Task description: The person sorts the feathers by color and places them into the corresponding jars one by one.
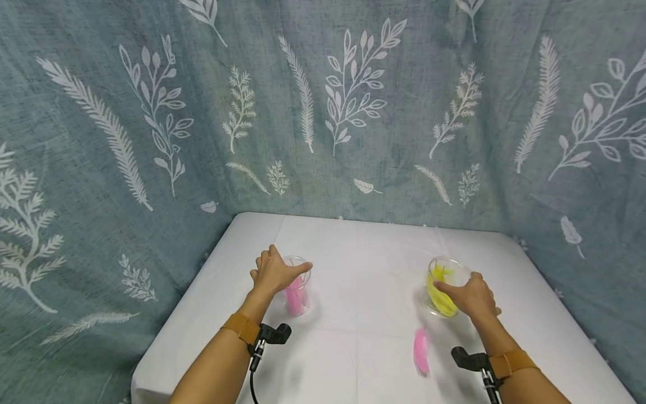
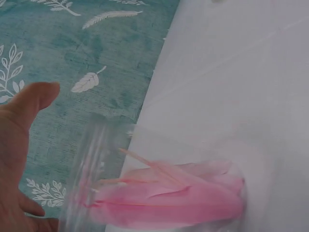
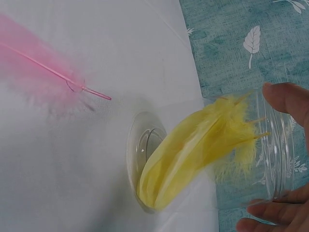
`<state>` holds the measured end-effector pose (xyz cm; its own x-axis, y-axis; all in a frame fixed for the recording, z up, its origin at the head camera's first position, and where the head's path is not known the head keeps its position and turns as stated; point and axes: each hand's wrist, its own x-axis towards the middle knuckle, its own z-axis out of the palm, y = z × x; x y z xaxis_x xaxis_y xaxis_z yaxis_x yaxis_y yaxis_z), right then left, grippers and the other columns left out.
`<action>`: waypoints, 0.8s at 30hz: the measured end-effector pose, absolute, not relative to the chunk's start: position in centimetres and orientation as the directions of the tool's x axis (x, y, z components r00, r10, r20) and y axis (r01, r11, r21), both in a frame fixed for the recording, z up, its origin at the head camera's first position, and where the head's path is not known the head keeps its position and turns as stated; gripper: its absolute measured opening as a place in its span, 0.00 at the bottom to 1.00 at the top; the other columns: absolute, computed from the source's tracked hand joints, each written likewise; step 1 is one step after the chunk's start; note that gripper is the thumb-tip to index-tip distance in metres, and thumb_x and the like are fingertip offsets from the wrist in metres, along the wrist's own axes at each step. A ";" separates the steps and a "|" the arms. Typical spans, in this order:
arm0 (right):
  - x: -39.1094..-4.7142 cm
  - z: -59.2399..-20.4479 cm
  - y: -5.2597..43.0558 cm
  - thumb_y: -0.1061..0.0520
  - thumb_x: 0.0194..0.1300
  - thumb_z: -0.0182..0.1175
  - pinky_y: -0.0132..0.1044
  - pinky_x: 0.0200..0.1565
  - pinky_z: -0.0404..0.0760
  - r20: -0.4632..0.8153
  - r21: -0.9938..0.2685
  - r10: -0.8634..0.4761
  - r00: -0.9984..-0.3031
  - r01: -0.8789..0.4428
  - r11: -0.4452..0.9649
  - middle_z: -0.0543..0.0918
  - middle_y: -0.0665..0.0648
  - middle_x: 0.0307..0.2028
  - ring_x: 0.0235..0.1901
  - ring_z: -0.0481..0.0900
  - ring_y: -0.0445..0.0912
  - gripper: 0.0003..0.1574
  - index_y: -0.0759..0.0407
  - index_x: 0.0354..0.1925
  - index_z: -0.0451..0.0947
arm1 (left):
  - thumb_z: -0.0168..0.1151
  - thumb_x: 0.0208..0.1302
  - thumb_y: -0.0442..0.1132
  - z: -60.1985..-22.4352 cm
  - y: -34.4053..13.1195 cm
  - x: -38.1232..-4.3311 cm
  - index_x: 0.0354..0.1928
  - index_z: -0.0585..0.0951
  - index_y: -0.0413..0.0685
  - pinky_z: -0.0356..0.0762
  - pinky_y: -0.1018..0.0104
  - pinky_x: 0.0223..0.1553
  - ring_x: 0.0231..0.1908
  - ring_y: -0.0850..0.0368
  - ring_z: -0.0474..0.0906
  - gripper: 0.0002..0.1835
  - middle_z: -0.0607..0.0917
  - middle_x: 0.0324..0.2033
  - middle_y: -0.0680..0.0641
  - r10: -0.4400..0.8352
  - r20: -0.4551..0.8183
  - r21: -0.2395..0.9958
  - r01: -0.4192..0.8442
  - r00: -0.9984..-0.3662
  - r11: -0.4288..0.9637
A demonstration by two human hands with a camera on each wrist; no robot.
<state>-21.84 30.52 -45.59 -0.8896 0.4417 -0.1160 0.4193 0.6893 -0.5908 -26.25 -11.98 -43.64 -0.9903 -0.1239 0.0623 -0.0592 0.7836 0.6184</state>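
On the left of the table, a clear glass jar holds pink feathers. My left hand is at its rim, thumb and fingers spread apart; the left wrist view shows a gap between the hand and the jar. A second clear glass jar on the right contains yellow feathers. My right hand grips this jar near its rim, thumb on one side and fingers on the other. One loose pink feather lies on the cloth, nearer to me than the yellow feathers' jar.
A white cloth covers the table. Teal curtain fabric with white leaf prints hangs behind and along both sides. Each wrist wears a tan strap with a small black camera; a cable trails from the left one.
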 end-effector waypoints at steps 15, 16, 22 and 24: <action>-22.0 -45.8 30.3 0.28 0.51 0.65 0.72 0.54 0.54 -0.114 -0.581 0.451 -0.885 0.428 0.693 0.55 0.80 0.64 0.60 0.57 0.75 0.74 0.77 0.70 0.43 | 0.74 0.41 0.64 -45.8 -11.8 -25.9 0.69 0.62 0.33 0.54 0.36 0.54 0.61 0.38 0.62 0.59 0.69 0.62 0.35 -0.074 0.062 0.607 -0.021 -0.995 0.794; -21.9 -45.9 30.2 0.28 0.51 0.65 0.72 0.55 0.54 -0.116 -0.582 0.451 -0.885 0.429 0.691 0.55 0.80 0.64 0.60 0.57 0.74 0.74 0.77 0.70 0.42 | 0.74 0.42 0.64 -45.9 -11.8 -25.8 0.69 0.62 0.34 0.53 0.36 0.55 0.61 0.38 0.62 0.59 0.69 0.62 0.35 -0.077 0.061 0.607 -0.024 -0.995 0.794; -21.6 -45.7 30.3 0.25 0.50 0.64 0.74 0.54 0.52 -0.105 -0.589 0.454 -0.885 0.423 0.689 0.52 0.82 0.65 0.62 0.54 0.75 0.79 0.76 0.71 0.35 | 0.74 0.42 0.64 -46.0 -11.9 -25.7 0.69 0.63 0.35 0.55 0.36 0.54 0.61 0.38 0.63 0.57 0.70 0.61 0.36 -0.078 0.079 0.608 -0.014 -0.994 0.794; -21.3 -45.4 30.2 0.25 0.50 0.63 0.73 0.54 0.54 -0.046 -0.603 0.478 -0.877 0.406 0.686 0.53 0.82 0.64 0.61 0.55 0.75 0.78 0.74 0.72 0.37 | 0.74 0.42 0.64 -46.0 -11.9 -25.6 0.68 0.64 0.35 0.55 0.36 0.54 0.61 0.38 0.63 0.57 0.70 0.61 0.36 -0.077 0.081 0.610 -0.012 -0.994 0.793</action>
<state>-21.31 30.23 -45.44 -0.8770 0.4783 -0.0463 0.4062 0.6864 -0.6032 -25.61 -11.89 -46.01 -0.9937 -0.0773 0.0811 -0.0119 0.7926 0.6096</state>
